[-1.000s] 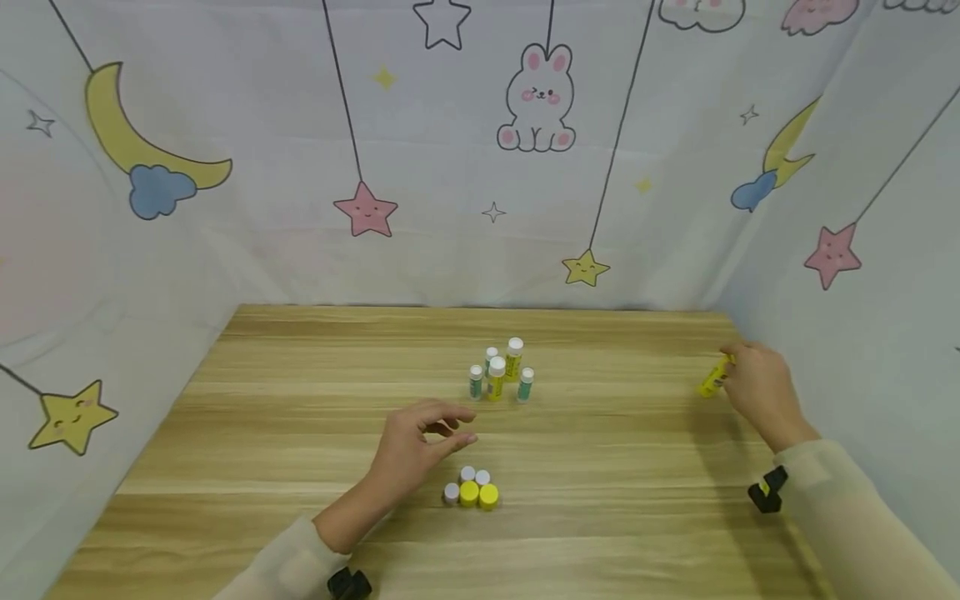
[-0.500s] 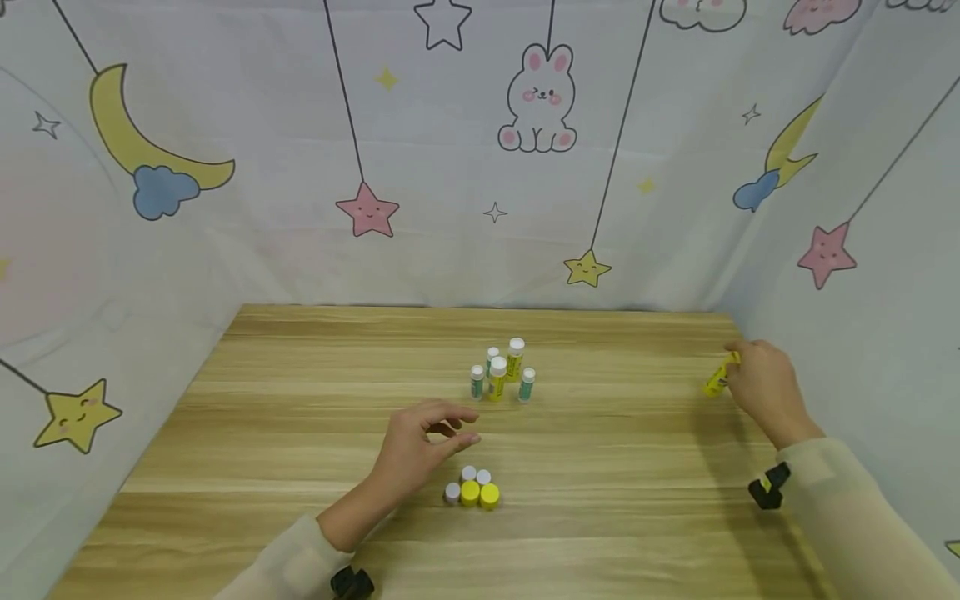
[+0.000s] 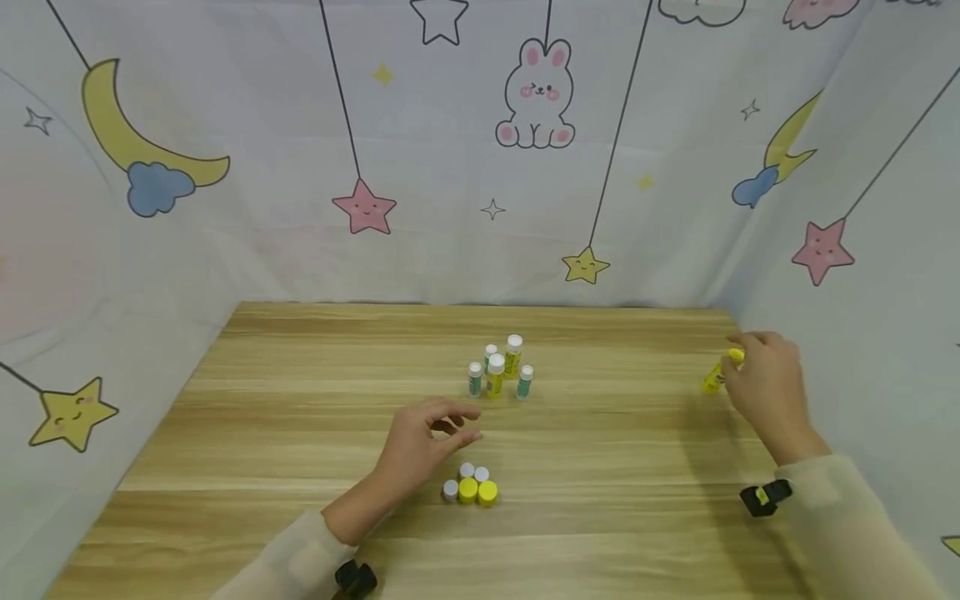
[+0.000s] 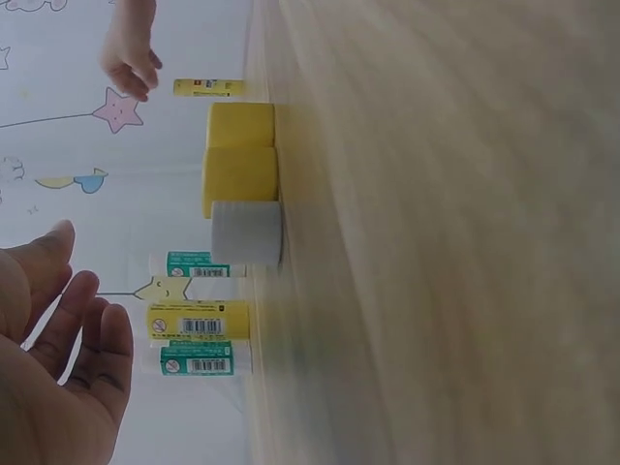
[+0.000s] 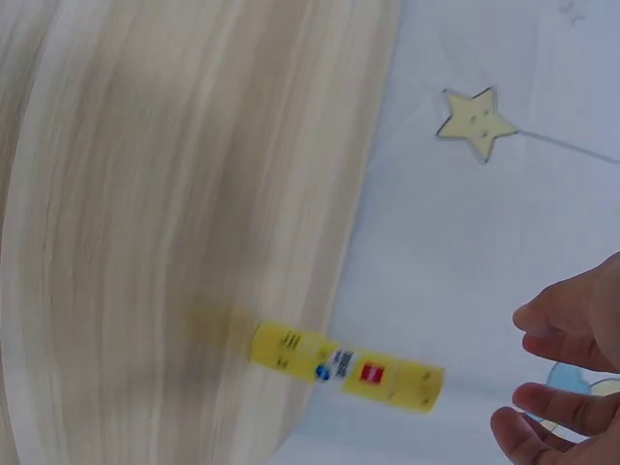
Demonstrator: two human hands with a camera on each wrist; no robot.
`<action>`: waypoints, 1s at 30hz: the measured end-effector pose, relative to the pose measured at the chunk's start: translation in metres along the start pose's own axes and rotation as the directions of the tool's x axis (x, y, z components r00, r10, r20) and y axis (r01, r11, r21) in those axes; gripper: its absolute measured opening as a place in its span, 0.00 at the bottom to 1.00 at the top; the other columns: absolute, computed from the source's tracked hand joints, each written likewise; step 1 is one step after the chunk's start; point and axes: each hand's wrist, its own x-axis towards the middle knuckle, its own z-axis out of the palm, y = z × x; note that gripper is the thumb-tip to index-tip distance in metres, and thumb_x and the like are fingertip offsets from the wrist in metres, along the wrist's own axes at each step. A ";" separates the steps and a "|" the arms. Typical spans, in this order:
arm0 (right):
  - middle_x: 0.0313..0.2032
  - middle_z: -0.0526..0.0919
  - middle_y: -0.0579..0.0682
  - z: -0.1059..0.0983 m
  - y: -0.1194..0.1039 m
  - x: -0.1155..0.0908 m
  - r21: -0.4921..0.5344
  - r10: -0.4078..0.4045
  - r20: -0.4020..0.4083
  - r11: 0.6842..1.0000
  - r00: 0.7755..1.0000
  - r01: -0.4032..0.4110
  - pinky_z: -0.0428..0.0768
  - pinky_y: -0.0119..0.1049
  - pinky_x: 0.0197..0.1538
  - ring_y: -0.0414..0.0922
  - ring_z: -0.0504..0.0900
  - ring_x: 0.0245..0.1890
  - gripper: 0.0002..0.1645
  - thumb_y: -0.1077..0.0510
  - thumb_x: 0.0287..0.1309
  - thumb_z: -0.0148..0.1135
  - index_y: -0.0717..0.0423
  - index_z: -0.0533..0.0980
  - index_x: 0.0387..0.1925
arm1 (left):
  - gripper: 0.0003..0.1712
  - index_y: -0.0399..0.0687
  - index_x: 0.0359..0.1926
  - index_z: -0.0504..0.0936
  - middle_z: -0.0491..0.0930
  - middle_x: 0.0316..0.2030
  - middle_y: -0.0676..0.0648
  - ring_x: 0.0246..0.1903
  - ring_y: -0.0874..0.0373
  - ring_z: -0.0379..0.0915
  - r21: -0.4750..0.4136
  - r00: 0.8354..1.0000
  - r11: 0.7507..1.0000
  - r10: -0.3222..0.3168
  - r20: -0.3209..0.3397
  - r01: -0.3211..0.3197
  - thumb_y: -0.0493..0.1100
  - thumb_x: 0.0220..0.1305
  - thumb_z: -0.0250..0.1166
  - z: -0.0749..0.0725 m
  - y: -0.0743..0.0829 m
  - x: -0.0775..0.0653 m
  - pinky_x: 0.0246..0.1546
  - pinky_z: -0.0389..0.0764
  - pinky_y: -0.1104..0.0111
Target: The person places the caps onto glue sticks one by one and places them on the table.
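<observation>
My right hand is beside a yellow glue stick at the table's far right. In the right wrist view, a gap shows between its spread fingers and the stick. The left wrist view has the stick upright on the table, with the hand apart from it. My left hand hovers near the middle, fingers loosely bent, nothing between them. Below it sit two yellow caps and three pale caps. Behind stand white-topped glue sticks, two with yellow labels and three with green labels.
The wood-grain table meets a white printed cloth at its back edge. Another cloth side rises close to the right hand. The grouped glue sticks lie between the two hands, further back.
My right hand has let go of the yellow glue stick; its fingers have spread and drawn slightly away. The left hand stays nearly where it was.
</observation>
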 end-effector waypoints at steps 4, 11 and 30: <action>0.52 0.76 0.76 0.002 -0.025 -0.008 0.068 -0.031 -0.099 0.997 0.995 0.038 0.60 0.72 0.64 0.73 0.70 0.56 0.16 0.68 0.62 0.64 0.74 0.79 0.50 | 0.11 0.52 0.44 0.89 0.88 0.41 0.51 0.38 0.59 0.82 0.017 1.000 1.000 -0.026 0.006 0.026 0.41 0.59 0.76 0.003 -0.002 0.005 0.39 0.88 0.66; 0.49 0.82 0.67 0.028 -0.069 -0.020 0.200 -0.094 -0.040 0.975 0.995 0.100 0.84 0.57 0.42 0.62 0.83 0.41 0.17 0.64 0.64 0.67 0.64 0.81 0.53 | 0.13 0.52 0.45 0.90 0.89 0.42 0.48 0.38 0.58 0.81 -0.004 0.995 0.995 -0.098 0.032 0.098 0.40 0.58 0.77 0.007 -0.005 0.005 0.37 0.87 0.68; 0.60 0.82 0.55 0.127 -0.139 0.024 0.613 -0.172 0.455 0.772 0.874 -0.168 0.81 0.51 0.60 0.54 0.80 0.60 0.24 0.54 0.70 0.64 0.58 0.77 0.63 | 0.14 0.54 0.50 0.88 0.87 0.47 0.50 0.42 0.54 0.82 0.034 0.973 0.993 -0.118 0.198 0.113 0.42 0.62 0.75 -0.006 0.006 -0.011 0.38 0.86 0.71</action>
